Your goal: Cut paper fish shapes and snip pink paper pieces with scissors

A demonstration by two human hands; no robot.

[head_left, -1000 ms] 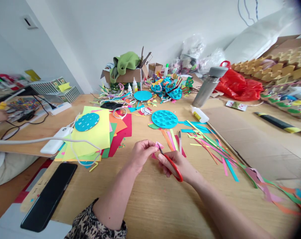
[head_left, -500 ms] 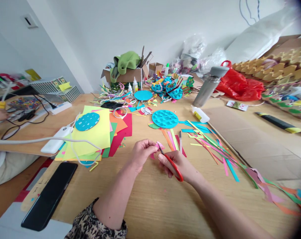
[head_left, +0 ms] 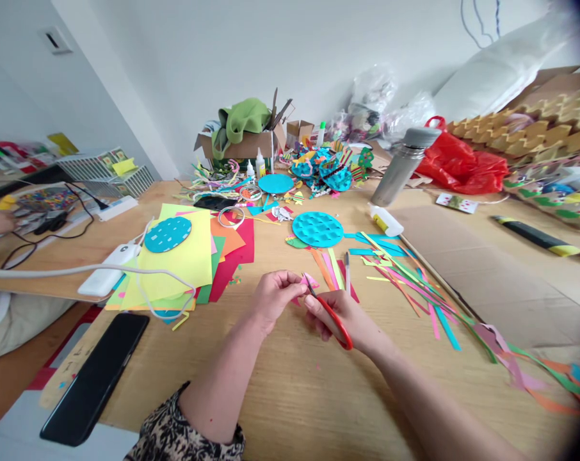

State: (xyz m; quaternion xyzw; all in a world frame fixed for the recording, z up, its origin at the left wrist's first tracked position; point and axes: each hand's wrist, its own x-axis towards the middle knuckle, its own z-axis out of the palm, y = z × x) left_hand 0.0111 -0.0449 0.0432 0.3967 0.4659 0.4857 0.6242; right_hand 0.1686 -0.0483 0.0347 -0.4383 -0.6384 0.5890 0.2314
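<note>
In the middle of the head view my left hand (head_left: 275, 298) pinches a small piece of pink paper (head_left: 310, 280) between thumb and fingers. My right hand (head_left: 335, 314) grips red-handled scissors (head_left: 335, 320), their blades pointing up and left at the pink paper. How far the blades are parted is too small to tell. Just beyond my hands lie orange, pink and yellow paper strips (head_left: 329, 267) and a pen (head_left: 347, 272). Farther back is a blue oval with a raised lattice pattern (head_left: 317, 229), a green paper shape partly under its left edge.
Coloured paper sheets (head_left: 175, 272) lie at the left, a blue dotted oval (head_left: 168, 234) on top. Nearby are a white power strip (head_left: 110, 269), its cable and a black phone (head_left: 95, 378). Paper strips (head_left: 429, 288), a glue bottle (head_left: 386, 221), a steel flask (head_left: 405, 166) and cardboard (head_left: 501, 269) occupy the right.
My hands stay almost in place, with the pink paper shifting very slightly between the fingers. At the far left another person's hand has moved a little.
</note>
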